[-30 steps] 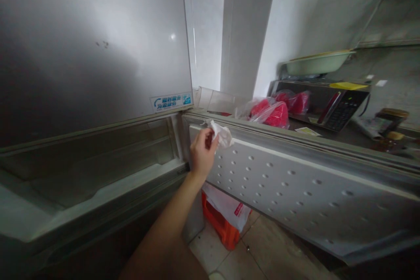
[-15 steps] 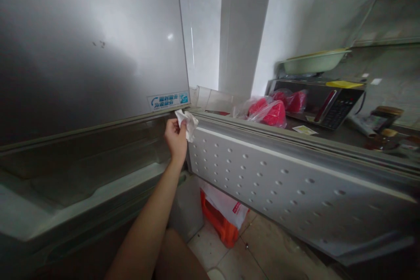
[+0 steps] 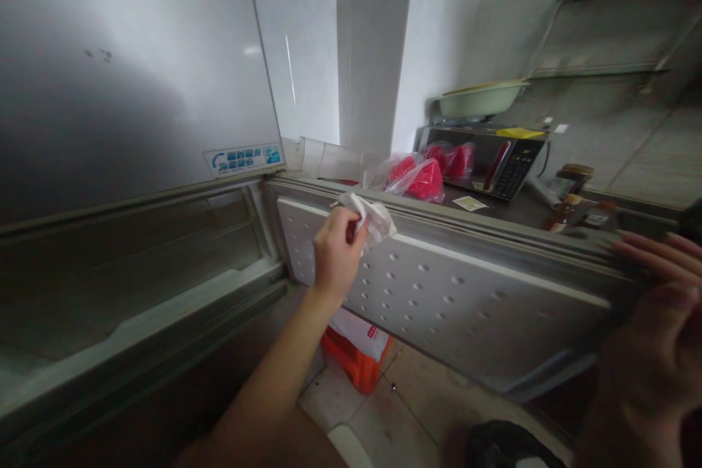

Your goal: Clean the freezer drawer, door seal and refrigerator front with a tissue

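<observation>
The left hand is clenched around a white crumpled cloth. The cloth is pressed on the top edge of the open door with a white dimpled inner panel, near the hinge side of this door.

The right hand is at the far end of the same door. Its fingers lie over the top edge, but the hand is blurred, and I cannot tell if it really grips the edge.

Left of the door, the grey freezer compartment stands open under the large grey upper door, which carries a small blue and white sticker.

Behind the open door there is a dark desk. On it are red items in clear plastic bags and a silver microwave oven with a pale green basin on top.

On the tiled floor, under the door, stands an orange crate.
</observation>
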`<state>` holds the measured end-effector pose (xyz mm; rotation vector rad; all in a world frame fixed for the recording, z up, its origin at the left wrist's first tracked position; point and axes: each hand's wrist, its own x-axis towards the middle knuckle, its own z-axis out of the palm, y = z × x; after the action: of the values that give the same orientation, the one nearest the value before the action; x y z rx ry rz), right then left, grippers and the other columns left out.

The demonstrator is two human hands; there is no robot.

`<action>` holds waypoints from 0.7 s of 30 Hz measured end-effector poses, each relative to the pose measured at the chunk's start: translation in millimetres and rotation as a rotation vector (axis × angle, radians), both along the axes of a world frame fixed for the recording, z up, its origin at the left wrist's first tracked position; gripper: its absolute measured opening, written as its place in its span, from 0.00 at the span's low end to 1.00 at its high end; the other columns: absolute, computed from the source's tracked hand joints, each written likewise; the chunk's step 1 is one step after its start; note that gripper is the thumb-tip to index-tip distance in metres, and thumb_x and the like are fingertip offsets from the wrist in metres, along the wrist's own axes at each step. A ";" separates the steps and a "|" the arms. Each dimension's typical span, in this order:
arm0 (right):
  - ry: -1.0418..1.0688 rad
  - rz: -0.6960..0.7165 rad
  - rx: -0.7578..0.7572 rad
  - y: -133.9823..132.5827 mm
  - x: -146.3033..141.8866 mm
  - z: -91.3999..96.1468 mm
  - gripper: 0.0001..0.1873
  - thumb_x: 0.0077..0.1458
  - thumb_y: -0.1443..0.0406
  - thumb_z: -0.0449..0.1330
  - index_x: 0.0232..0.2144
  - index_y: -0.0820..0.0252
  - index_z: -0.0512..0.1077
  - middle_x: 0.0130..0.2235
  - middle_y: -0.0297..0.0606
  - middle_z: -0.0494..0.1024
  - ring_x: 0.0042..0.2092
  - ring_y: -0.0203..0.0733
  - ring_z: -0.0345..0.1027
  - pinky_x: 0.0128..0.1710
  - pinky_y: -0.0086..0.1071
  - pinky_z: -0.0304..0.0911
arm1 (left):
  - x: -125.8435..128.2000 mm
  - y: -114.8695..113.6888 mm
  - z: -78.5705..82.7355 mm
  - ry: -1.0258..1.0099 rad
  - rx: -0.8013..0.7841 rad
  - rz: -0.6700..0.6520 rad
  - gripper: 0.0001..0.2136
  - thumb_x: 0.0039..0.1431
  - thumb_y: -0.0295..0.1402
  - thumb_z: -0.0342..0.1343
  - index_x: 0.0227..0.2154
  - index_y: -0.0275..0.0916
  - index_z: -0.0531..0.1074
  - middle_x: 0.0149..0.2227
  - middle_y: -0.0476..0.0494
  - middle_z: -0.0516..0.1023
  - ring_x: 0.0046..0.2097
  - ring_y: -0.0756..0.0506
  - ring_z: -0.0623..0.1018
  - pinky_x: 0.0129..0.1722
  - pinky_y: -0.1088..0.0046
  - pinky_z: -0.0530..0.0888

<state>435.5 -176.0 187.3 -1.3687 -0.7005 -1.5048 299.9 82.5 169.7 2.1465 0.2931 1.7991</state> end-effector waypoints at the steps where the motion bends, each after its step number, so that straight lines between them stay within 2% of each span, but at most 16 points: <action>1: -0.008 0.016 -0.011 -1.5 -5.4 0.6 0.22 0.64 0.57 0.46 0.39 0.54 0.80 0.40 0.41 0.82 0.48 0.53 0.73 0.53 0.58 0.61 | 3.0 -17.8 3.3 0.024 0.065 -0.043 0.06 0.55 0.23 0.56 0.29 0.40 0.66 0.26 0.53 0.69 0.28 0.52 0.70 0.29 0.77 0.66; 4: 0.049 0.015 -0.061 -5.2 -21.1 2.6 0.23 0.65 0.59 0.45 0.40 0.60 0.79 0.42 0.45 0.81 0.51 0.52 0.71 0.55 0.55 0.59 | 11.8 -69.5 14.0 0.099 0.263 -0.163 0.05 0.59 0.24 0.53 0.29 0.39 0.66 0.27 0.50 0.71 0.30 0.50 0.71 0.30 0.76 0.67; 6: 0.065 0.019 -0.093 -8.0 -28.0 3.5 0.23 0.66 0.60 0.44 0.41 0.61 0.78 0.42 0.45 0.80 0.52 0.51 0.70 0.56 0.54 0.59 | 15.4 -95.2 19.2 0.142 0.370 -0.212 0.07 0.62 0.25 0.50 0.28 0.38 0.66 0.27 0.48 0.72 0.31 0.49 0.72 0.31 0.75 0.68; 8: 0.072 0.025 -0.117 -11.5 -31.4 3.9 0.22 0.66 0.61 0.44 0.41 0.61 0.77 0.42 0.45 0.80 0.52 0.50 0.69 0.56 0.53 0.59 | 16.0 -108.0 20.6 0.160 0.408 -0.241 0.08 0.62 0.25 0.49 0.27 0.38 0.66 0.27 0.47 0.72 0.32 0.48 0.73 0.32 0.74 0.69; 10: 0.078 0.040 -0.145 -15.6 -32.6 4.2 0.21 0.65 0.61 0.44 0.40 0.61 0.77 0.42 0.44 0.80 0.52 0.49 0.69 0.56 0.52 0.59 | 13.5 -105.9 17.8 0.156 0.383 -0.248 0.06 0.61 0.24 0.51 0.29 0.38 0.67 0.29 0.47 0.73 0.33 0.48 0.73 0.33 0.74 0.69; 12: 0.086 0.054 -0.176 -19.4 -32.9 4.5 0.21 0.65 0.61 0.44 0.40 0.60 0.77 0.42 0.43 0.80 0.52 0.48 0.69 0.56 0.52 0.58 | 9.1 -90.5 12.1 0.139 0.321 -0.226 0.05 0.60 0.23 0.52 0.30 0.39 0.67 0.30 0.48 0.72 0.33 0.49 0.73 0.34 0.74 0.69; 14: 0.099 0.081 -0.187 -22.5 -33.2 5.0 0.20 0.65 0.62 0.45 0.39 0.59 0.77 0.42 0.41 0.80 0.53 0.48 0.69 0.57 0.52 0.57 | 3.8 -64.2 5.8 0.106 0.221 -0.158 0.05 0.58 0.23 0.54 0.30 0.40 0.67 0.29 0.50 0.72 0.32 0.50 0.72 0.33 0.75 0.67; 18: 0.132 0.172 -0.192 -27.0 -34.7 6.1 0.18 0.64 0.62 0.47 0.39 0.58 0.77 0.43 0.41 0.80 0.55 0.49 0.67 0.59 0.52 0.54 | -6.3 8.8 -1.8 -0.017 -0.084 0.035 0.05 0.55 0.28 0.58 0.28 0.39 0.67 0.27 0.53 0.70 0.29 0.51 0.70 0.30 0.75 0.65; 20: 0.129 0.202 -0.207 -29.0 -35.6 6.2 0.17 0.63 0.63 0.48 0.39 0.58 0.77 0.43 0.40 0.80 0.55 0.49 0.66 0.59 0.52 0.53 | -11.7 48.6 -1.1 -0.103 -0.273 0.093 0.05 0.54 0.29 0.59 0.27 0.38 0.68 0.24 0.56 0.68 0.27 0.53 0.68 0.28 0.76 0.63; 21: 0.124 0.213 -0.212 -29.9 -36.2 6.1 0.16 0.63 0.63 0.49 0.40 0.57 0.77 0.43 0.40 0.80 0.55 0.49 0.66 0.59 0.52 0.53 | -14.6 67.4 0.3 -0.129 -0.315 0.121 0.05 0.56 0.28 0.58 0.27 0.38 0.67 0.23 0.57 0.66 0.26 0.54 0.66 0.28 0.76 0.62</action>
<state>399.3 -205.9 193.5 -1.4801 -0.9161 -1.1940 285.3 149.8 170.1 1.8222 0.6407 1.8066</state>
